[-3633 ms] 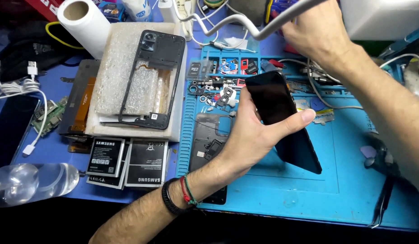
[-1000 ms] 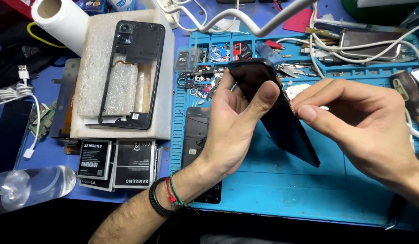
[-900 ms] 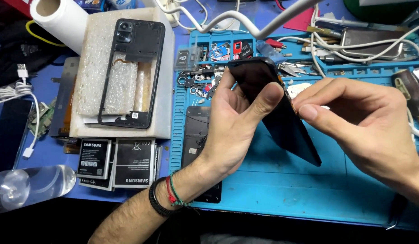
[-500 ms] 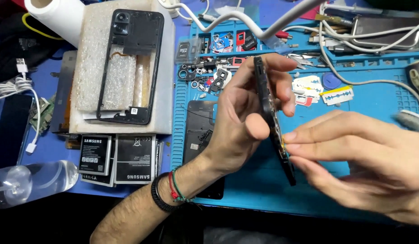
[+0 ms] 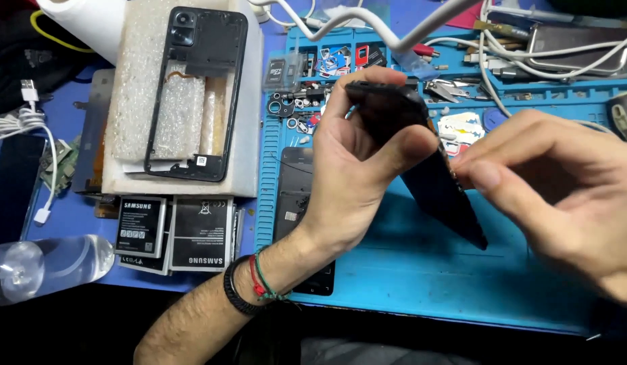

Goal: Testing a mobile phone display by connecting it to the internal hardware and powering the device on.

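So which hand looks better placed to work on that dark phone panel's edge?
Probably the right hand: its fingertips sit at the flat black phone panel's edge, while the left hand is wrapped around it, holding it.

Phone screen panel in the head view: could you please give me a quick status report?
Left hand grips phone screen panel, tilted above blue mat. Right hand fingertips pinch its right edge. Nothing blocking; second phone body lies flat beneath left wrist.

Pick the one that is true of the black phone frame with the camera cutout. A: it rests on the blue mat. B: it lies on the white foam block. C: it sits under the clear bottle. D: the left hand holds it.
B: the black phone frame lies flat on the white foam block, left of the blue mat.
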